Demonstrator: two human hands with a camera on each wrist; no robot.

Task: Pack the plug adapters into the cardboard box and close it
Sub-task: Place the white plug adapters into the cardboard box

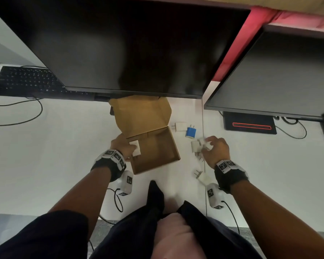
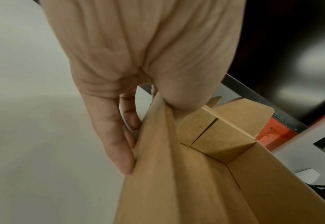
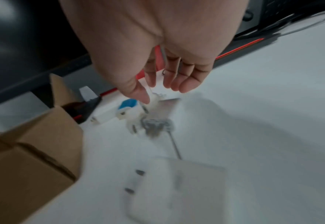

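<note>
In the head view, the cardboard box [image 1: 153, 152] stands open on the white desk [image 1: 64, 156], in front of the big black monitor [image 1: 129, 43], and its lid [image 1: 140, 114] leans back toward the screen. My left hand [image 1: 123, 146] is at the left wall of the box and holds a white adapter [image 1: 136, 148] over the inside near the far left corner. My right hand [image 1: 214, 151] is to the right of the box, with the fingers curled around a small bunch of white adapters [image 1: 200, 145]. Beyond it a blue adapter [image 1: 190, 132] and another white adapter [image 1: 180, 126] lie on the desk. One more white adapter [image 1: 201, 176] lies near my right wrist. A keyboard [image 1: 26, 81] is far to the left.

In the left wrist view, my left hand [image 2: 138, 68] is against the box [image 2: 215, 174]. The fingers [image 2: 119, 151] lie along the outside of the wall and the thumb goes over the rim. The inside of the box that I can see here is bare cardboard. The adapter is hidden by my palm.

In the right wrist view, the picture is blurred. My right hand [image 3: 158, 45] hangs over the desk, its fingers [image 3: 186, 81] bent down onto white adapters [image 3: 158, 104]; how firm the grip is I cannot tell here. The blue adapter [image 3: 128, 103] is just behind them. A large white adapter [image 3: 177, 189] lies close to the camera, and the box [image 3: 29, 151] is on the left.
</note>
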